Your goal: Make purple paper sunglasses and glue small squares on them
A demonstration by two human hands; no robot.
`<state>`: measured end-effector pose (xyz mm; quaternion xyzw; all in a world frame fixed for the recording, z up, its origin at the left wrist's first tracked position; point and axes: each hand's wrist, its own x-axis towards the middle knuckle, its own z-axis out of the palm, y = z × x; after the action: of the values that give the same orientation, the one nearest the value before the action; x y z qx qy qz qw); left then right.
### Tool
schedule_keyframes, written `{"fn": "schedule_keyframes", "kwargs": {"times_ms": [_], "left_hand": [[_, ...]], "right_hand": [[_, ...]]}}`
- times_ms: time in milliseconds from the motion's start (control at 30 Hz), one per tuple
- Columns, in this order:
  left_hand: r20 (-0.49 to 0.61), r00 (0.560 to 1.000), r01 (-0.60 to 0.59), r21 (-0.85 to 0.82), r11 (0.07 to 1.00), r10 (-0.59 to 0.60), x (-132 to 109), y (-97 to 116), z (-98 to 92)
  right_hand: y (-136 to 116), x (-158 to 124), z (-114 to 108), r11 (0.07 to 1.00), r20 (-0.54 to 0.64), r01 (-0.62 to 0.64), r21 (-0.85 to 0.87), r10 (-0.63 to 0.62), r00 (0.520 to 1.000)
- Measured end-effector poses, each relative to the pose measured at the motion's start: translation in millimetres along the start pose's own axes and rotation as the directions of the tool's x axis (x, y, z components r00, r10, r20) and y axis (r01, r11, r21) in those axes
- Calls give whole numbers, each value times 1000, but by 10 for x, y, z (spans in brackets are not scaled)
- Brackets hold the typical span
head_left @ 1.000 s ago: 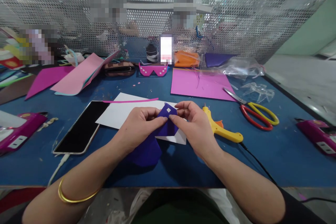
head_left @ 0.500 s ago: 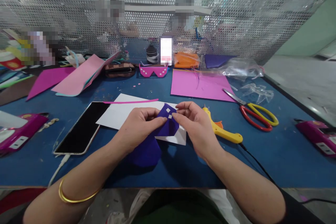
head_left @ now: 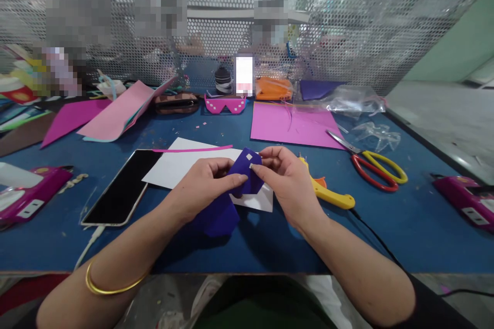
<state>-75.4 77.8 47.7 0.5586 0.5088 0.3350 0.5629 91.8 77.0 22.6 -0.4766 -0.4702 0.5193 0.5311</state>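
Between my hands is a dark blue foam cutout (head_left: 221,218) shaped like glasses, with two small white squares on its upper lobe. My left hand (head_left: 210,180) pinches it near the middle, thumb in front and fingers behind. My right hand (head_left: 283,172) grips the lobe's right edge, its thumb tip pressed at the lower white square. Part of the cutout is hidden behind my left hand. Beneath lies a white sheet (head_left: 165,169) with a thin pink strip (head_left: 193,150) across it. A yellow glue gun (head_left: 334,196) lies just right of my right hand.
Red and yellow scissors (head_left: 374,169) lie at the right, near a pink foam sheet (head_left: 293,126). A phone (head_left: 119,187) with a cable is at the left. Pink paper glasses (head_left: 226,104) stand at the back beside a brown pouch (head_left: 176,104). Magenta power strips (head_left: 34,195) lie at both sides.
The blue cutout has tilted and risen slightly, its lower lobe swinging up a little. My right thumb stays at the lower white square. The other things lie as before.
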Motion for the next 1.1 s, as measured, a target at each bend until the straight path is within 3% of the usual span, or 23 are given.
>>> {"fn": "schedule_keyframes", "kwargs": {"times_ms": [133,200,267,333,367,433,500,700,800,867,933,1033,1100], "left_hand": [[-22,997,73,-26,997,-74,-22,28,-28],[-53,994,93,-34,995,-95,-34,40,-53],[-77,991,101,-49,994,-105,-43,52,-78],[-96,991,91,-77,993,-98,-48,66,-94],[-104,990,83,-93,992,-92,-49,73,-97],[-111,990,75,-118,990,-88,-50,85,-94],[-108,989,84,-123,989,-98,-50,93,-85],[-102,990,81,-119,990,-94,-40,86,-72],[-108,992,58,-131,990,-72,-35,76,-76],[-112,991,64,-140,988,-80,-33,68,-79],[-121,989,63,-146,987,-81,-27,56,-81],[-126,990,46,-143,989,-65,-12,32,-85],[-115,992,34,-139,990,-50,-4,16,-89]], "right_hand": [[-88,8,-168,939,-25,194,-283,-210,977],[-151,-23,-372,760,3,312,-570,-378,926],[-192,-81,-650,451,110,337,-826,-457,883],[-188,-157,-957,132,296,362,-923,-360,885],[-170,-194,-1101,30,343,367,-930,-292,893],[-113,-251,-1331,-104,409,396,-912,-181,894],[-50,-272,-1448,-174,415,390,-904,-145,898],[48,-186,-1344,-179,432,415,-892,-68,899],[64,-178,-1314,-256,416,373,-892,-137,899],[52,-213,-1316,-253,414,357,-899,-225,882],[7,-281,-1284,-115,383,367,-923,-349,855],[-109,-429,-1095,269,228,404,-874,-507,831],[-181,-529,-891,446,227,482,-754,-512,829]]}}
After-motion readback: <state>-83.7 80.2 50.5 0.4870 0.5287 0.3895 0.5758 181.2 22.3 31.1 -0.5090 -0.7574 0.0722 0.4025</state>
